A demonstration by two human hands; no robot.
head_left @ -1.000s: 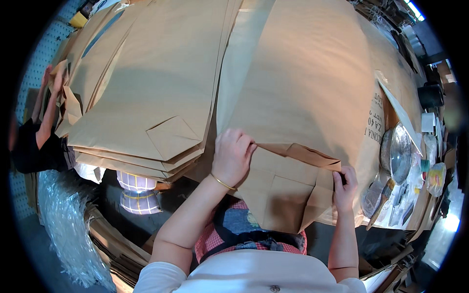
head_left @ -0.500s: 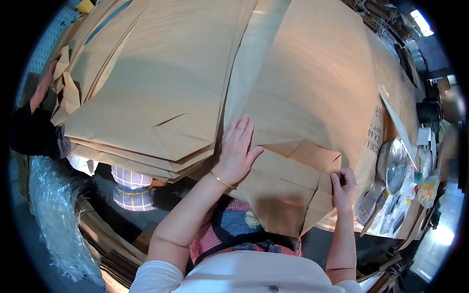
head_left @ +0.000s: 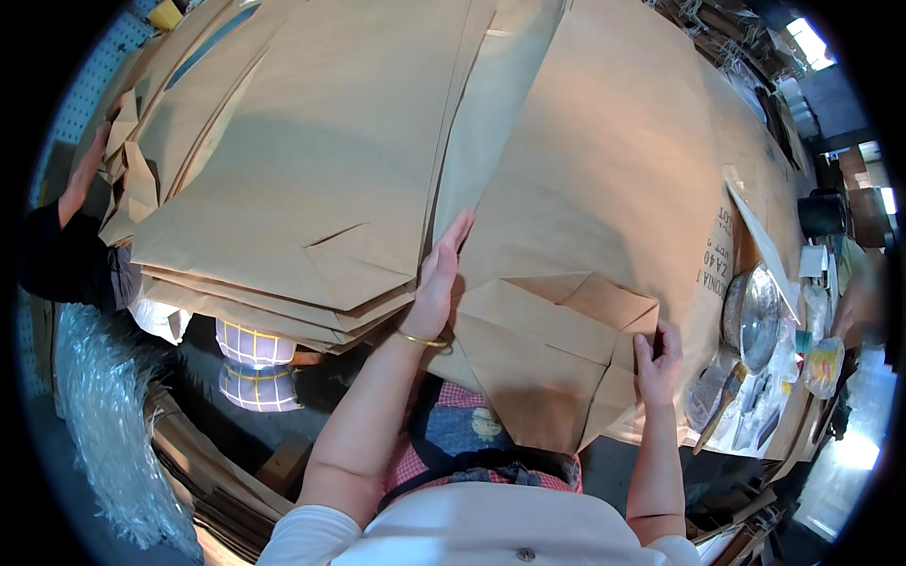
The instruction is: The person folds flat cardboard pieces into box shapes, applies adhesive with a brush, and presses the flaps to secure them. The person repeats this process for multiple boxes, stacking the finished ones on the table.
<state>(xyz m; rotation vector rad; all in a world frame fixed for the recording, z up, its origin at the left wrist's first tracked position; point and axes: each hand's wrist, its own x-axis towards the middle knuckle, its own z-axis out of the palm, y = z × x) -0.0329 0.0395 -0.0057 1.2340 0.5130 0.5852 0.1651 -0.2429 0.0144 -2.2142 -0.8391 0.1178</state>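
A large brown kraft paper bag (head_left: 604, 160) lies in front of me, its near end folded into a flap (head_left: 538, 363) with angled creases and a low pocket. My left hand (head_left: 437, 283) stands on edge along the bag's left side, fingers stretched out and holding nothing. At the flap's right edge, my right hand (head_left: 658, 363) is closed with its thumb against the paper; its other fingers are partly hidden. Just left of my left hand rests a stack of similar kraft bags (head_left: 283, 189), with several layered edges showing at the near side.
A metal bowl (head_left: 752, 316), a wooden-handled brush (head_left: 722, 406) and plastic packets lie on the right. Clear plastic strands (head_left: 113, 424) hang at the lower left. Another person's arm (head_left: 83, 174) is at the far left, by folded bags. A checked cushion-like bundle (head_left: 257, 368) sits below the stack.
My left hand has turned from lying flat on the bag to standing on edge, shifting slightly left. My right hand stays at the flap's edge, having moved very little.
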